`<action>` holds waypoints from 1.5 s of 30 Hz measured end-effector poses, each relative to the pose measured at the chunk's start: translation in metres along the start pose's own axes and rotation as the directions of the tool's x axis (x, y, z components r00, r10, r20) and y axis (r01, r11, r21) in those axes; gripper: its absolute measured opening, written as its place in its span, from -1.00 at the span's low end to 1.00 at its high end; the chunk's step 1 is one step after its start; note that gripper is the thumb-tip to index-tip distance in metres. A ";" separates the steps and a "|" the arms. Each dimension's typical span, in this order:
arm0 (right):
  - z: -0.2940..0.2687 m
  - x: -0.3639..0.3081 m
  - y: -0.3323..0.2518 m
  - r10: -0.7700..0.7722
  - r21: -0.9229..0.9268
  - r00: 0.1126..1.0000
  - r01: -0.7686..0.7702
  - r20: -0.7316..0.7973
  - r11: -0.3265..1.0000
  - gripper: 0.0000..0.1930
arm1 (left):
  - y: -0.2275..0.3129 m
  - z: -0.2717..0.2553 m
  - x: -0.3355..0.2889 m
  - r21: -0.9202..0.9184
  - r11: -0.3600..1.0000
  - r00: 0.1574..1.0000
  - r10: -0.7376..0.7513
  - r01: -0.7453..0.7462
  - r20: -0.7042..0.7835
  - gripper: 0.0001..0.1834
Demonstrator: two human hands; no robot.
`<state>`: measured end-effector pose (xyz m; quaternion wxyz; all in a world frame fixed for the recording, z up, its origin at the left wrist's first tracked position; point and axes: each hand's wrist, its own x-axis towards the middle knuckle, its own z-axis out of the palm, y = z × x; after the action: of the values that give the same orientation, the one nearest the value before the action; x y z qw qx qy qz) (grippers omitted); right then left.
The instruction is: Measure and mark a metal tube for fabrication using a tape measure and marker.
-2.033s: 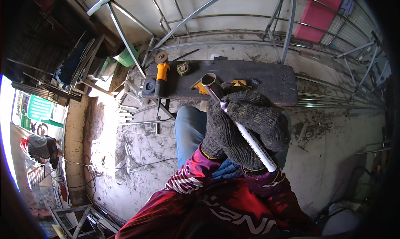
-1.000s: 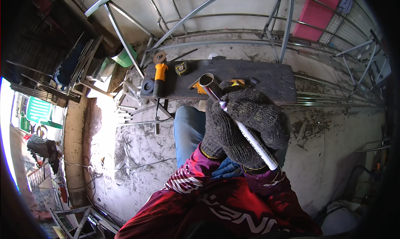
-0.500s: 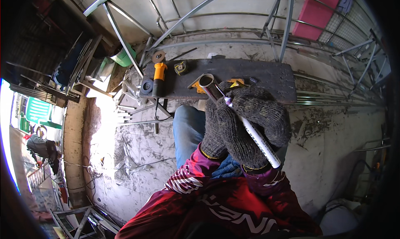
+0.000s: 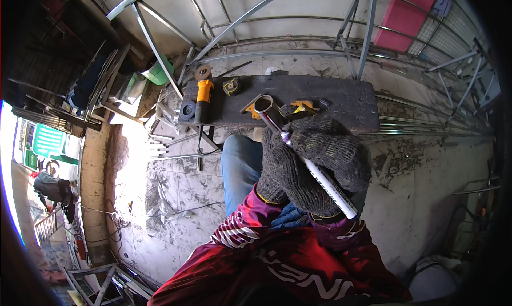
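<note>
Grey knitted gloves cover both of my hands, which are held together above my lap. My left hand (image 4: 271, 172) is closed around a short shiny metal tube (image 4: 273, 117), whose open round end points up and away from me. In my right hand (image 4: 333, 146) is a white marker pen (image 4: 328, 182), gripped on a slant with its purple-stained tip end close to the tube's side. The tube's lower end is hidden behind the gloves. Just beyond my hands is a dark wooden bench (image 4: 346, 101).
On the bench lie a yellow angle grinder (image 4: 204, 95), a tape measure (image 4: 231, 87), a black disc (image 4: 188, 110) and an orange-yellow tool (image 4: 303, 105). Metal frames (image 4: 256, 54) stand behind it. Long metal tubes (image 4: 421, 126) lie at right, a green bucket (image 4: 159, 71) at left.
The marker pen has shifted slightly, its tip end moving a little left and toward me. My hands and the tube have barely moved.
</note>
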<state>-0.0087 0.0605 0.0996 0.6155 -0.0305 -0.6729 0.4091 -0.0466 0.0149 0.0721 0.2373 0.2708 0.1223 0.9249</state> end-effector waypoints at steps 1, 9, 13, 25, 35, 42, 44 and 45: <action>-0.001 0.002 -0.001 -0.001 0.017 1.000 0.001 0.009 1.000 -0.73 | 0.000 0.000 0.000 0.003 1.000 1.000 0.000 0.000 -0.003 -0.57; -0.019 0.027 -0.006 -0.063 0.111 0.992 0.051 0.106 0.993 -0.66 | 0.003 -0.009 -0.004 0.138 0.988 0.997 -0.062 0.068 -0.048 -0.57; -0.019 0.028 -0.007 -0.106 0.077 0.987 0.097 0.118 0.992 -0.59 | 0.002 -0.007 -0.007 0.114 0.988 0.985 -0.087 0.104 -0.146 -0.56; -0.031 0.030 -0.014 0.032 0.050 0.970 -0.045 0.241 0.998 -0.61 | 0.003 -0.001 -0.003 0.126 0.988 0.989 -0.073 0.089 -0.130 -0.58; 0.008 0.019 0.026 -0.316 0.263 0.941 0.337 -0.121 0.904 -0.72 | -0.001 0.009 -0.001 -0.125 0.992 0.997 -0.039 0.030 -0.069 -0.56; -0.023 0.029 -0.008 -0.088 0.134 0.977 0.062 0.193 0.989 -0.56 | -0.002 -0.008 -0.005 -0.024 0.998 0.996 -0.060 0.059 -0.072 -0.55; -0.026 0.029 -0.011 -0.088 0.097 0.980 0.072 0.177 0.993 -0.55 | -0.001 -0.004 -0.004 0.086 0.991 0.985 -0.088 0.101 -0.148 -0.55; -0.031 0.031 -0.016 -0.035 0.040 0.972 0.026 0.233 0.999 -0.63 | -0.001 -0.004 -0.003 0.087 0.991 0.985 -0.088 0.101 -0.150 -0.55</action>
<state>0.0175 0.0829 0.1312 0.5389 0.0394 -0.7334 0.4126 -0.0461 0.0137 0.0666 0.2583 0.2074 0.1955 0.9231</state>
